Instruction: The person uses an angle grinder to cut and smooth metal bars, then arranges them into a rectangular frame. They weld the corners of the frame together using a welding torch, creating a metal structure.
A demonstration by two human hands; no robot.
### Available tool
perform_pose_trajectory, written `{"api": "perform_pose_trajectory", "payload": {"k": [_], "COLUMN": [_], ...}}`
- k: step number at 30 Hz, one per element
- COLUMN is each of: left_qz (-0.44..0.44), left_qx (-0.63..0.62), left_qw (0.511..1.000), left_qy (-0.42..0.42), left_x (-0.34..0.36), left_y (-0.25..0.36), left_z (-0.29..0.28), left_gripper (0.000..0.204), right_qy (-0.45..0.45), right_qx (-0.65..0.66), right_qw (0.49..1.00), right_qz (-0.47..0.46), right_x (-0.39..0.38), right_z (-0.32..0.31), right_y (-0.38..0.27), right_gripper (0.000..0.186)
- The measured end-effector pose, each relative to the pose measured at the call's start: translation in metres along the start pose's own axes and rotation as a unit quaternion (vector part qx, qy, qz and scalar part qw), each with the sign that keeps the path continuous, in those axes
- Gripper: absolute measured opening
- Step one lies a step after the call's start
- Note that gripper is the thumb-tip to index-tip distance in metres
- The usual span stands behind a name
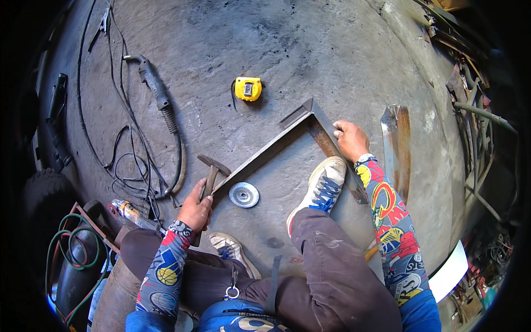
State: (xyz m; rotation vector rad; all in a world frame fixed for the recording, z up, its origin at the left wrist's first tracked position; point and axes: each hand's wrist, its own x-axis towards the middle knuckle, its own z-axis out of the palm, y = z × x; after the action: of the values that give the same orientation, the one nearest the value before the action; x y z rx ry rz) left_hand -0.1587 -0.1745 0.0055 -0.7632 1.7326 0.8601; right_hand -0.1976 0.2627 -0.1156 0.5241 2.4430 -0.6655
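My left hand (196, 207) is closed round the handle of a hammer (214, 165) with a rusty steel head. Beside it lies the near end of an L-shaped angle-iron piece (265, 149); whether the fingers also touch that end I cannot tell. My right hand (352, 141) grips the piece's shorter leg just below the corner, thumb and fingers round its edge. My right shoe (325, 185) is up against that leg's inner side. A round, pale grinding disc (244, 195) lies on the floor between the hammer and the shoe.
Ahead on the concrete sits a yellow tape measure (248, 89). A welding torch (152, 83) and its looped cables lie left. To the right are a short angle-iron length (397, 149) and scrap metal (478, 113). Coiled hoses (72, 238) hang near my left leg.
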Motion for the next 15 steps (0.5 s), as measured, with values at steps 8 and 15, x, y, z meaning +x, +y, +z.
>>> {"api": "perform_pose_trajectory", "payload": {"k": [8, 15], "left_qz": [0.043, 0.061], "left_qx": [0.036, 0.039], "left_qw": [0.998, 0.997], "left_qy": [0.007, -0.005], "left_x": [-0.004, 0.000], "left_y": [-0.011, -0.007], "left_z": [0.017, 0.012], "left_gripper": [0.061, 0.061], "right_qy": [0.013, -0.001], "right_qx": [0.008, 0.044], "right_qw": [1.000, 0.999], "right_qz": [-0.016, -0.022], "right_x": [0.001, 0.006], "right_z": [0.004, 0.005], "right_y": [0.005, 0.015], "right_gripper": [0.021, 0.021]}}
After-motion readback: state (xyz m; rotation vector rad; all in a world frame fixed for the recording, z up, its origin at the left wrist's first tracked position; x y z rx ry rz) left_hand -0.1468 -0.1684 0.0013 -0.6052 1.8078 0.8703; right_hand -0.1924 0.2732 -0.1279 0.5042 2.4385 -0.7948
